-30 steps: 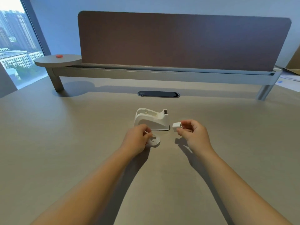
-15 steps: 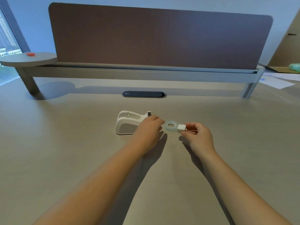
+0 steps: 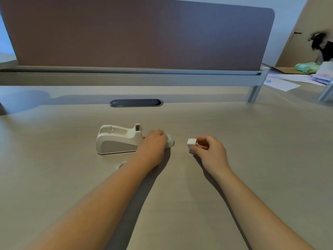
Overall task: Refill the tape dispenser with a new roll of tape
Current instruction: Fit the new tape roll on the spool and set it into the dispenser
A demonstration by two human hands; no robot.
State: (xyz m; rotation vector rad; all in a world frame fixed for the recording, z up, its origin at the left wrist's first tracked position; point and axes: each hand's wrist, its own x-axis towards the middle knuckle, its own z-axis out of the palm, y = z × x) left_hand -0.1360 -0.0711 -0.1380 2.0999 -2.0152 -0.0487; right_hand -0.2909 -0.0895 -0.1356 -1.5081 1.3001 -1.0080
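White plastic is what the head view is showing most: the tape dispenser (image 3: pixel 119 139) is sitting empty on the table (image 3: pixel 252 159), its cradle bare. Half a second ago the roll and the small white hub were touching, held between the two hands; now they are apart. The left hand (image 3: pixel 153 147) is curling closed over the tape roll (image 3: pixel 170 140), pressing it onto the table just beside the dispenser's cutter end. The right hand (image 3: pixel 207 150) is pinching the hub (image 3: pixel 191 143) between fingertips, clear of the roll. Another ring (image 3: pixel 119 164), possibly the spent core, is peeking out beside the left forearm. Judging from this, the hub is not yet seated in the roll, so the fitting still needs doing before loading.
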